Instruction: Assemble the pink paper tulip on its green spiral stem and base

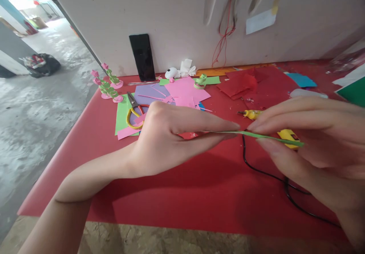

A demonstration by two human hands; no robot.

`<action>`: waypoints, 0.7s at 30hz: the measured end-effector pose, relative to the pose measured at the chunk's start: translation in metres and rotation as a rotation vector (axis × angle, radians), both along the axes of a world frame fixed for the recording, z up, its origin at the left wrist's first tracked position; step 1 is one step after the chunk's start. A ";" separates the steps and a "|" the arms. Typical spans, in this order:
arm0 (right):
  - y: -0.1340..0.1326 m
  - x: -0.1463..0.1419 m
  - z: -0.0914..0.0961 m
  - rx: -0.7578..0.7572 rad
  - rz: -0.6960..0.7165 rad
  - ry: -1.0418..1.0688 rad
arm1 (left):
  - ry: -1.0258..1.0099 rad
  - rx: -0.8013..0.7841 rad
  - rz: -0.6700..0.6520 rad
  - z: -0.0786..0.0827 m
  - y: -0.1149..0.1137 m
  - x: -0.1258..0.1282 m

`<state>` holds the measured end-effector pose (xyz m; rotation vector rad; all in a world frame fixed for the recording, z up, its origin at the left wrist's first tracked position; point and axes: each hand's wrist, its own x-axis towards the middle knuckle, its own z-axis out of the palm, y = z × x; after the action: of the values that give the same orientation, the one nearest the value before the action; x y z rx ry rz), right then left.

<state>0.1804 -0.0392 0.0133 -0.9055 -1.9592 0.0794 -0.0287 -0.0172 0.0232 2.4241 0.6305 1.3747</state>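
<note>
A thin green paper strip [251, 134] runs level between both hands above the red table cover [182, 197]. My left hand [171, 140] pinches its left end between thumb and forefinger, fingers pressed together. My right hand [310, 147] pinches the strip's right part, the end poking out past the thumb. Under my right hand lies a yellow glue gun [288, 136], partly hidden, with its black cord [270, 176] trailing toward the front right.
Pink, purple and green paper sheets [171, 94] lie behind my left hand with yellow-handled scissors [134, 111]. Paper flowers [110, 86] stand at the back left. Red paper [251, 84], a black phone [142, 56] leaning on the wall, and a green paper roll [201, 81] lie farther back.
</note>
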 end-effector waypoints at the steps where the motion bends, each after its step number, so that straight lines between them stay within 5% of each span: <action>1: -0.001 -0.002 0.002 -0.031 0.006 -0.003 | 0.007 0.013 -0.009 0.000 0.000 0.000; 12: -0.008 -0.004 0.005 -0.038 -0.036 -0.078 | 0.013 -0.012 -0.029 -0.003 -0.003 0.003; 17: -0.007 -0.003 0.001 0.074 -0.087 -0.147 | 0.031 -0.577 -0.037 -0.007 0.004 0.012; 21: -0.009 -0.013 -0.009 0.236 0.236 -0.442 | 0.187 -0.997 -0.162 -0.024 0.010 0.025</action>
<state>0.1678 -0.0486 0.0046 -0.5648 -2.4184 -0.2314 -0.0038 -0.0069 -0.0008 1.7190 0.8669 0.5334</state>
